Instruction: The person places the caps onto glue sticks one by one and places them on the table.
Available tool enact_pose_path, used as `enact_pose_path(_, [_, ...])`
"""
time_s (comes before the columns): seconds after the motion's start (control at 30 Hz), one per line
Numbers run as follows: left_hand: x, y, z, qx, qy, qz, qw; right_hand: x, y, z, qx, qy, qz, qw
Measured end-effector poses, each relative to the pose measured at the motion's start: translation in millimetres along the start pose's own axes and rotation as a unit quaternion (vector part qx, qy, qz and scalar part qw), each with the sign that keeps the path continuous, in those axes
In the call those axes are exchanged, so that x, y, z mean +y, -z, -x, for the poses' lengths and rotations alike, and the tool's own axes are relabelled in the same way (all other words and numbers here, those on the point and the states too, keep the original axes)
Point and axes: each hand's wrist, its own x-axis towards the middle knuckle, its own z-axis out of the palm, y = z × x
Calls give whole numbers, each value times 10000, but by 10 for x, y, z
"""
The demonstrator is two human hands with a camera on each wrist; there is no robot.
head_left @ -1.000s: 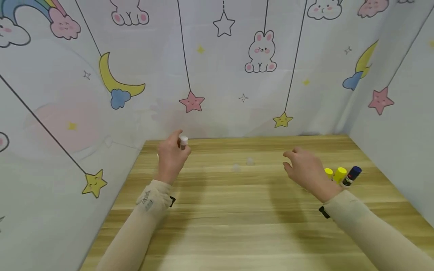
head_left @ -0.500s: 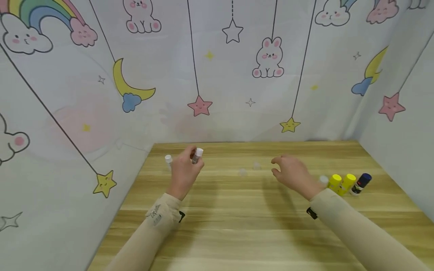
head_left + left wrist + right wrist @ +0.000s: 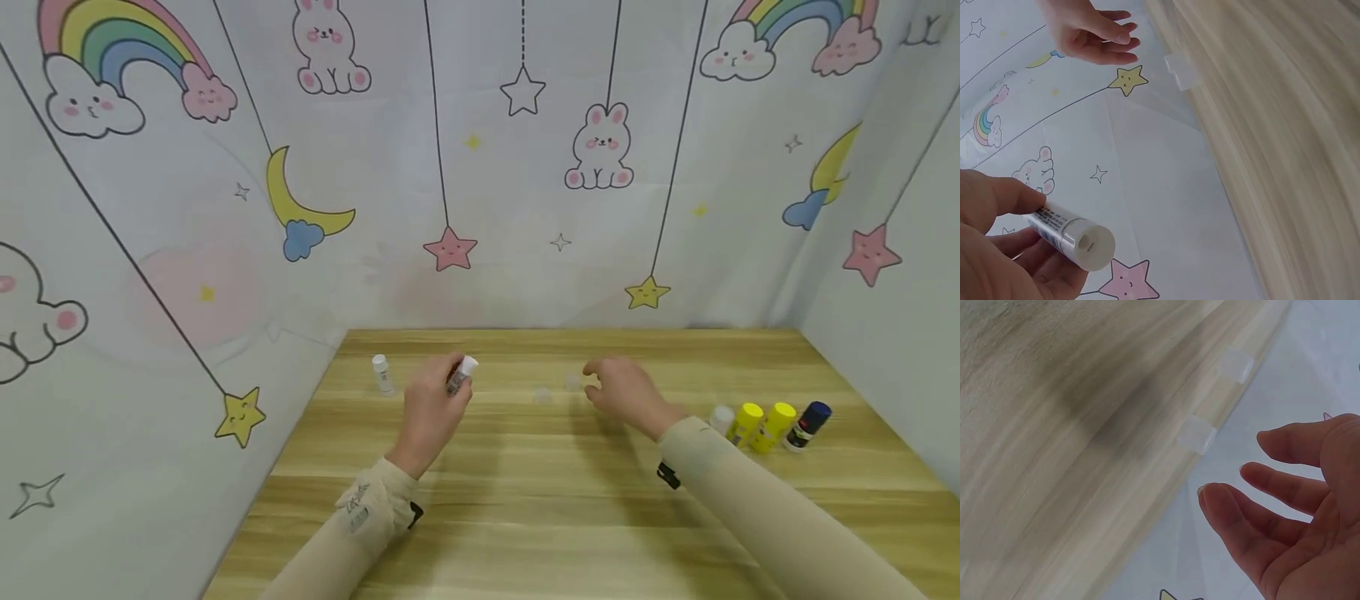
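My left hand (image 3: pixel 431 410) holds a white-ended glue stick (image 3: pixel 462 373) above the left half of the table. In the left wrist view, the thumb and fingers curl around the glue stick's (image 3: pixel 1069 234) printed barrel, and its hollow white end faces the camera. My right hand (image 3: pixel 624 390) hovers over the table with loosely bent fingers and nothing between them. Close to its fingertips lie two small translucent pieces; the nearer piece (image 3: pixel 573 382) is beside the thumb, the other piece (image 3: pixel 542 396) slightly left. The right wrist view shows both pieces apart from my hand (image 3: pixel 1297 531).
Another white-capped glue stick (image 3: pixel 383 377) stands upright at the table's left. Past my right forearm stand a pale-capped tube (image 3: pixel 722 418), two yellow-capped tubes (image 3: pixel 774 429) and a dark-blue-capped tube (image 3: pixel 808 427). A patterned curtain (image 3: pixel 510 275) borders the wood-grain table (image 3: pixel 525 517) at the back.
My left hand has carried the glue stick rightward, uncovering the standing glue stick. My right hand has moved left toward the translucent pieces. The head view has tilted and shifted slightly.
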Motion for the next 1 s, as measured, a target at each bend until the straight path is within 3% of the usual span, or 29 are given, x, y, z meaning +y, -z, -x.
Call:
enact_pose_path(0.33, [125, 25, 91, -467, -172, -167, 9986, -35, -108, -106, -93, -13, -82, 9999])
enact_pose_path(0.57, [189, 68, 135, -647, -216, -24, 9977, -69, -149, -213, -171, 55, -176, 9997])
enact_pose_path(0.83, [237, 137, 171, -1273, -164, -377, 9910, -68, -257, -300, -236, 61, -126, 9996])
enact_pose_path(1.0, [257, 169, 201, -1518, -139, -341, 9877, -68, -308, -337, -284, 140, -120, 9994])
